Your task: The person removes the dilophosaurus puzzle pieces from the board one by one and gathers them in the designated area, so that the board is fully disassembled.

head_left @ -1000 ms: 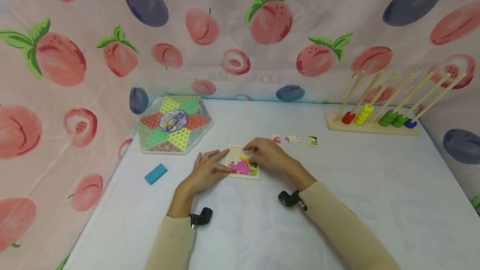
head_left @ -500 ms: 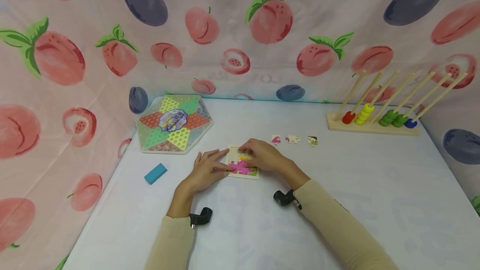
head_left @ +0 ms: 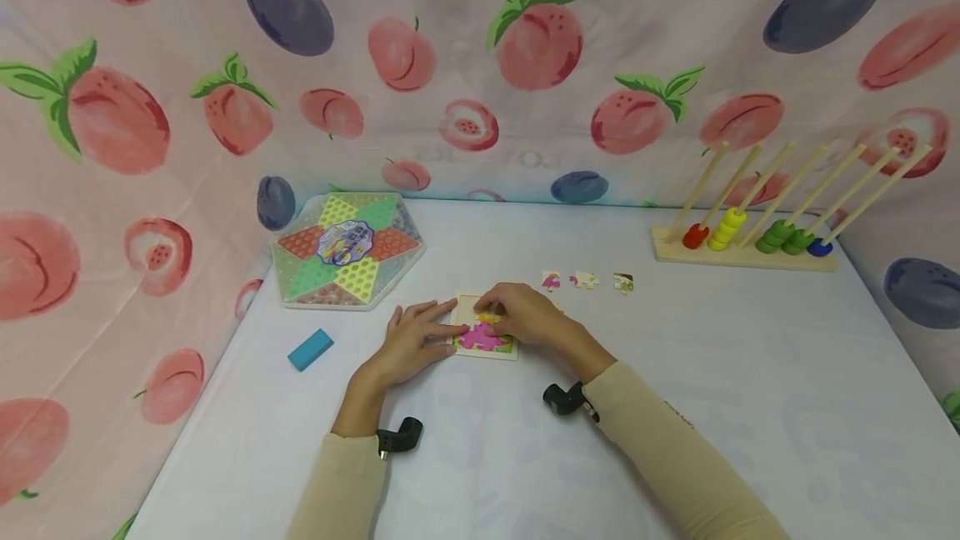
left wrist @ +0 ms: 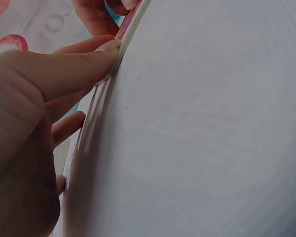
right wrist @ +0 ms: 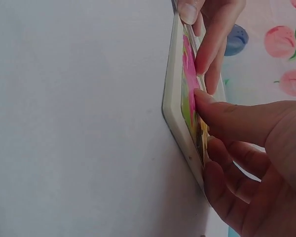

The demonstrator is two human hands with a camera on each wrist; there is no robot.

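A small wooden jigsaw puzzle (head_left: 483, 342) with a pink dinosaur picture lies on the table, its tray (right wrist: 173, 94) pale and low-rimmed. My left hand (head_left: 408, 344) is at the tray's left side, fingers spread and mostly straight. Its thumb (left wrist: 84, 69) touches the near edge while the index finger reaches over the picture. From the right, my right hand (head_left: 528, 313) bends over the puzzle. Its thumb (right wrist: 232, 116) and curled fingers hold a yellowish puzzle piece (head_left: 487, 317) at the picture's upper part; the fingers partly hide it.
Three loose puzzle pieces (head_left: 583, 280) lie in a row behind my right hand. A Chinese checkers board (head_left: 347, 248) sits back left, with a blue block (head_left: 311, 349) in front of it. A wooden peg stand (head_left: 742, 252) with coloured beads stands back right. Fruit-print cloth hangs behind.
My right hand has shifted left and its fingers have closed in over the yellow part of the puzzle. My left index finger has moved slightly up the picture; the left hand otherwise stays put.
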